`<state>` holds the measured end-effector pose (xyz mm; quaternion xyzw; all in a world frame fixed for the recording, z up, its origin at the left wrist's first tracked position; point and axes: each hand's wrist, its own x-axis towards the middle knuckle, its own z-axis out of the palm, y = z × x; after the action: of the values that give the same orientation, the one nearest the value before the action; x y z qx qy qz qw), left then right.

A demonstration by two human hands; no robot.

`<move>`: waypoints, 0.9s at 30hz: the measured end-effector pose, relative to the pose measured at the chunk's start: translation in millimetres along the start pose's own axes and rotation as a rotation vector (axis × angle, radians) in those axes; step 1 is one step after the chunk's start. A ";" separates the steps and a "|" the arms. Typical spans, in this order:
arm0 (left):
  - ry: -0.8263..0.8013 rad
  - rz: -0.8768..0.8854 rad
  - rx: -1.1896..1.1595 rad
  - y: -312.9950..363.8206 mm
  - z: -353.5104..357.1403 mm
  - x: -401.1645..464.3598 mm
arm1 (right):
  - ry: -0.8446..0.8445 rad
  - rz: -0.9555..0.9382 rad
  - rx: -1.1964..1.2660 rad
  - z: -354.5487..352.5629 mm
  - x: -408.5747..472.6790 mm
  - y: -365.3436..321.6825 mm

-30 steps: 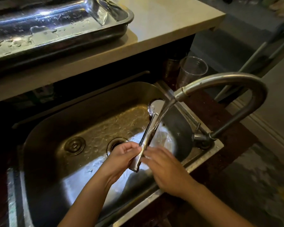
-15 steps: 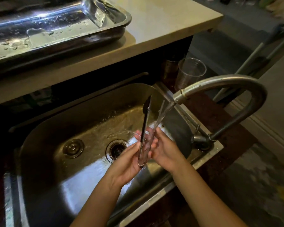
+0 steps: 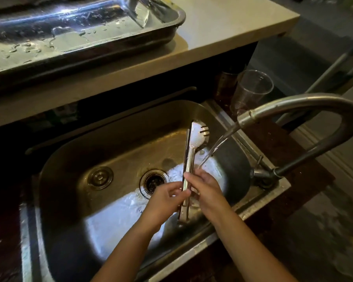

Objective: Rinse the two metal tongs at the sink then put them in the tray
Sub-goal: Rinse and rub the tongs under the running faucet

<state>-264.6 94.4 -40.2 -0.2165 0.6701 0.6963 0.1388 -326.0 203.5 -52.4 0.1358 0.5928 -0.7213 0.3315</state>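
Tongs (image 3: 190, 159), one metal pair with its two arms pressed nearly together and a slotted head pointing away, stand over the sink (image 3: 73, 159) basin, grasped low on the handle by both hands: the left hand (image 3: 163, 200) pinches from one side and the right hand (image 3: 207, 190) closes on the other. One faucet (image 3: 306, 102) pours a single stream just right of the arms, onto the right hand's fingers. One wet metal tray (image 3: 171, 29) sits on the counter (image 3: 222, 31) above; a second pair is not in sight, and one clear cup (image 3: 251, 90) stands behind the sink.

Clear plastic cup (image 3: 251, 90) behind sink corner; pale countertop (image 3: 222, 33) above; drain plug (image 3: 99, 177).
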 end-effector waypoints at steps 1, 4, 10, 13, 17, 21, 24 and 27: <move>-0.033 -0.021 -0.037 -0.1 -1.0 -2.7 | 0.016 0.008 -0.016 -3.1 1.3 -1.7; -0.110 -0.094 -0.062 -3.2 -9.0 -9.2 | 0.082 0.016 -0.088 -20.2 10.6 -21.0; -0.243 -0.093 -0.041 -8.1 -15.0 -18.1 | 0.160 -0.073 -0.486 -30.1 21.3 -49.4; -0.246 -0.111 -0.048 -7.8 -15.7 -19.9 | 0.184 -0.130 -0.457 -31.8 27.8 -51.1; -0.219 -0.124 -0.036 -7.2 -17.5 -22.5 | 0.238 -0.252 -0.421 -38.4 36.4 -58.4; -0.215 -0.153 -0.022 -8.0 -21.6 -24.8 | 0.393 -0.252 -0.647 -40.5 36.7 -65.0; -0.198 -0.161 -0.033 -9.6 -24.5 -25.2 | 0.226 -0.157 -0.790 -31.0 26.1 -61.0; -0.218 -0.171 -0.054 -10.6 -24.5 -25.6 | 0.262 -0.168 -0.934 -27.6 26.4 -53.7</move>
<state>-234.5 73.2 -37.2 -0.1995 0.6112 0.7192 0.2634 -385.4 225.4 -34.1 0.0139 0.8984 -0.3795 0.2205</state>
